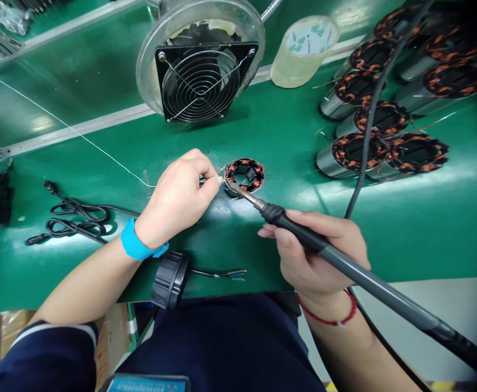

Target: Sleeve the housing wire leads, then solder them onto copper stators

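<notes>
My right hand (320,253) is wrapped round the dark handle of a soldering iron (344,267). The iron's tip points up and left, at the left rim of a motor stator (244,177) with copper windings and a black core. My left hand (187,196), wearing a blue wrist strap (136,242), pinches close beside that rim. A thin, silvery solder wire (87,140) runs from the upper left into this hand. Short wire ends show by the left fingertips; which of them the fingers grip is hard to see.
A fan with a wire guard (200,84) stands behind the stator, beside a tape roll (303,51). More stators (358,155) stand at the right, crossed by a grey cable (369,125). Left lies a coiled black cord (79,215). A black cap with wires (171,280) sits at the front edge.
</notes>
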Demonstrator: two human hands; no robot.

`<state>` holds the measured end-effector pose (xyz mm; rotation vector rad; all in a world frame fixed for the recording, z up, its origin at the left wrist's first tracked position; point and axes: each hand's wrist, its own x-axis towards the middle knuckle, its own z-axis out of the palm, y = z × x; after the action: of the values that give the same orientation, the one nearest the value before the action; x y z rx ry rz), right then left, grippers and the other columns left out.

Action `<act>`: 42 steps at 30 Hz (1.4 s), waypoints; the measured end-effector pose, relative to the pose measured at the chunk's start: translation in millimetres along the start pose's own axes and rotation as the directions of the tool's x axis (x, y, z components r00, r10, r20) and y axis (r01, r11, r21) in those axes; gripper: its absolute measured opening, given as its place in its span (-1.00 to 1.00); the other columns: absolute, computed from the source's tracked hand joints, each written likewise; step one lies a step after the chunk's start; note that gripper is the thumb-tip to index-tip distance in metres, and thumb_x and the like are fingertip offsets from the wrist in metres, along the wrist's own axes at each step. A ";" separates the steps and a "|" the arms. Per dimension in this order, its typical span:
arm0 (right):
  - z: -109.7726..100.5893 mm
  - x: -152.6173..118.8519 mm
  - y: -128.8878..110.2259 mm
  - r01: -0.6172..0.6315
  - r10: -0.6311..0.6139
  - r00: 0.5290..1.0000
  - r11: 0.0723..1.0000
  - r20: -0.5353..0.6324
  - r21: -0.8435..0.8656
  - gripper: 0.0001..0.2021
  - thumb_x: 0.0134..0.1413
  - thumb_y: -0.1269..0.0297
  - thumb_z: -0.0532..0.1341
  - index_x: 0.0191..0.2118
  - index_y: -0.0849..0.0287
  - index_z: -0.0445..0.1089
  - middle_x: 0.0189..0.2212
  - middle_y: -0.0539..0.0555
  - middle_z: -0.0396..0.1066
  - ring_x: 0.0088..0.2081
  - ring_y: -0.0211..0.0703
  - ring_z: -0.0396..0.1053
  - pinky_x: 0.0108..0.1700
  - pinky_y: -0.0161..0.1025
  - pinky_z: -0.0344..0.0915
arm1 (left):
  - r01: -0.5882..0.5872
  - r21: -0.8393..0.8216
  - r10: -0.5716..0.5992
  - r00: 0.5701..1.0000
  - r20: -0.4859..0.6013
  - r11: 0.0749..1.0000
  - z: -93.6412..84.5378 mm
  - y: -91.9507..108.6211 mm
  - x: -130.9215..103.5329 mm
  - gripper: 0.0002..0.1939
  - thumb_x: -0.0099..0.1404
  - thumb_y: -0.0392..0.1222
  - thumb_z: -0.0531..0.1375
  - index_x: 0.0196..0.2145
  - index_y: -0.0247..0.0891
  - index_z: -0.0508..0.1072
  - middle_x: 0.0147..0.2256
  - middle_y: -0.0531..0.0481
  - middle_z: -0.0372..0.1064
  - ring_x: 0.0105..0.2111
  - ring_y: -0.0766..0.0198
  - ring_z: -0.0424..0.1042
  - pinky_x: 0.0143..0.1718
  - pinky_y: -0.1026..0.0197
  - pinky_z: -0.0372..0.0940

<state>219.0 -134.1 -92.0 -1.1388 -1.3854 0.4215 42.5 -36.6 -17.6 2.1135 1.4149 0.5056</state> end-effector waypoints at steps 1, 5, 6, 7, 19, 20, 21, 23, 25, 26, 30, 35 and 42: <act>0.3 0.4 -0.1 0.004 -0.004 1.000 1.000 -0.006 0.005 -0.66 -0.02 0.43 0.33 -0.07 0.10 0.41 -0.37 0.02 0.48 -0.45 -0.16 0.51 -0.52 -0.24 0.44 | -0.001 -0.001 0.001 1.000 0.000 1.000 0.0 0.1 0.1 -0.80 0.21 -0.34 0.11 -0.57 -0.29 0.33 -0.38 0.00 0.38 -0.36 0.30 0.35 -0.29 0.18 0.26; 1.1 0.8 0.1 -0.005 0.005 1.000 1.000 -0.016 0.010 -0.69 -0.02 0.42 0.33 -0.09 0.11 0.42 -0.37 0.03 0.48 -0.46 -0.15 0.51 -0.49 -0.22 0.45 | -0.001 -0.002 0.001 1.000 -0.003 1.000 -0.1 0.9 0.1 -0.80 0.22 -0.35 0.10 -0.56 -0.29 0.33 -0.38 -0.01 0.38 -0.36 0.30 0.35 -0.27 0.17 0.25; 1.1 1.0 0.1 -0.010 0.010 1.000 1.000 -0.015 0.009 -0.69 -0.02 0.41 0.33 -0.10 0.11 0.42 -0.37 0.03 0.48 -0.46 -0.15 0.51 -0.49 -0.22 0.44 | -0.001 -0.001 0.001 1.000 -0.005 1.000 0.0 1.2 0.1 -0.79 0.22 -0.35 0.10 -0.56 -0.29 0.33 -0.38 -0.01 0.37 -0.36 0.30 0.35 -0.27 0.17 0.25; 1.1 1.4 0.0 -0.009 0.010 1.000 1.000 -0.014 0.012 -0.69 -0.02 0.42 0.33 -0.10 0.11 0.42 -0.38 0.02 0.48 -0.46 -0.15 0.51 -0.50 -0.23 0.44 | -0.001 -0.001 0.001 1.000 -0.006 1.000 0.1 1.5 0.0 -0.79 0.22 -0.35 0.10 -0.57 -0.29 0.33 -0.38 -0.01 0.37 -0.36 0.30 0.35 -0.27 0.17 0.25; -0.4 15.7 -4.7 0.057 -0.050 0.997 0.992 0.067 -0.109 -0.58 0.10 0.37 0.26 0.09 -0.03 0.32 -0.17 0.06 0.52 -0.31 -0.09 0.53 -0.27 -0.11 0.51 | -0.010 0.009 0.010 1.000 -0.017 1.000 0.6 1.8 -0.2 -0.79 0.23 -0.33 0.10 -0.57 -0.28 0.31 -0.38 -0.01 0.37 -0.36 0.29 0.34 -0.27 0.18 0.24; -0.2 19.6 -6.4 0.034 -0.024 0.995 0.994 0.098 -0.106 -0.57 0.12 0.36 0.25 0.12 -0.04 0.29 -0.12 0.06 0.51 -0.27 -0.09 0.54 -0.22 -0.10 0.51 | -0.009 0.010 0.009 1.000 -0.018 1.000 0.6 1.8 -0.1 -0.79 0.22 -0.32 0.10 -0.57 -0.28 0.31 -0.38 -0.01 0.38 -0.35 0.29 0.34 -0.27 0.18 0.24; 0.5 24.6 -8.0 0.007 0.006 0.992 0.995 0.129 -0.098 -0.57 0.15 0.35 0.23 0.13 -0.04 0.27 -0.08 0.06 0.49 -0.24 -0.10 0.54 -0.17 -0.10 0.50 | -0.007 0.012 0.007 1.000 -0.019 1.000 0.6 1.9 0.0 -0.79 0.22 -0.32 0.10 -0.57 -0.28 0.30 -0.38 -0.02 0.38 -0.35 0.29 0.34 -0.26 0.18 0.24; 3.4 37.2 -9.9 -0.040 0.054 0.981 0.996 0.187 -0.081 -0.63 0.20 0.33 0.17 0.12 -0.06 0.27 -0.07 0.03 0.48 -0.20 -0.12 0.53 -0.12 -0.12 0.48 | -0.002 0.014 0.003 1.000 -0.020 1.000 0.5 2.3 0.1 -0.78 0.22 -0.31 0.11 -0.58 -0.28 0.30 -0.37 -0.02 0.38 -0.35 0.28 0.35 -0.25 0.18 0.25; 8.5 50.6 -8.9 -0.055 0.077 0.963 0.994 0.257 -0.092 -0.70 0.23 0.34 0.13 0.05 -0.06 0.30 -0.10 0.01 0.49 -0.17 -0.12 0.52 -0.11 -0.13 0.46 | -0.002 0.017 0.002 1.000 -0.021 1.000 0.3 2.7 0.1 -0.78 0.22 -0.31 0.11 -0.58 -0.28 0.29 -0.38 -0.02 0.37 -0.35 0.28 0.34 -0.25 0.18 0.25; 11.6 56.3 -7.3 -0.043 0.072 0.954 0.993 0.292 -0.106 -0.72 0.21 0.35 0.13 0.03 -0.05 0.31 -0.11 0.01 0.49 -0.16 -0.11 0.51 -0.10 -0.12 0.45 | -0.002 0.018 0.003 1.000 -0.021 1.000 0.2 3.0 0.0 -0.78 0.22 -0.31 0.11 -0.58 -0.28 0.28 -0.38 -0.02 0.37 -0.34 0.28 0.34 -0.25 0.18 0.25; 23.4 66.4 0.1 0.014 0.050 0.932 0.985 0.359 -0.174 -0.64 0.08 0.39 0.21 0.01 0.00 0.30 -0.13 0.03 0.50 -0.10 -0.03 0.46 -0.04 -0.03 0.37 | -0.003 0.020 0.004 1.000 -0.027 1.000 0.1 3.3 -0.4 -0.79 0.21 -0.31 0.10 -0.58 -0.27 0.27 -0.38 -0.01 0.36 -0.34 0.28 0.34 -0.26 0.18 0.24; 29.3 58.0 -1.3 -0.018 0.070 0.946 0.986 0.317 -0.165 -0.63 0.06 0.42 0.20 0.01 0.02 0.28 -0.19 0.03 0.51 -0.13 -0.06 0.45 -0.02 -0.03 0.30 | 0.015 0.029 -0.015 1.000 -0.014 0.999 0.2 3.1 -0.2 -0.79 0.22 -0.33 0.09 -0.58 -0.28 0.28 -0.37 -0.02 0.35 -0.34 0.27 0.34 -0.26 0.17 0.24; 43.0 49.9 -8.5 -0.031 0.084 0.963 0.979 0.256 -0.203 -0.66 0.08 0.39 0.18 0.00 0.02 0.27 -0.28 0.00 0.48 -0.16 -0.07 0.43 0.01 0.00 0.25 | 0.009 -0.012 -0.009 1.000 -0.006 1.000 -2.5 2.3 0.3 -0.81 0.21 -0.33 0.10 -0.56 -0.28 0.33 -0.37 -0.01 0.36 -0.33 0.28 0.36 -0.24 0.18 0.26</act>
<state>187.8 -81.3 -66.6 -1.3232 -1.6578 0.5000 42.8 -36.4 -14.2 2.0968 1.4206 0.5157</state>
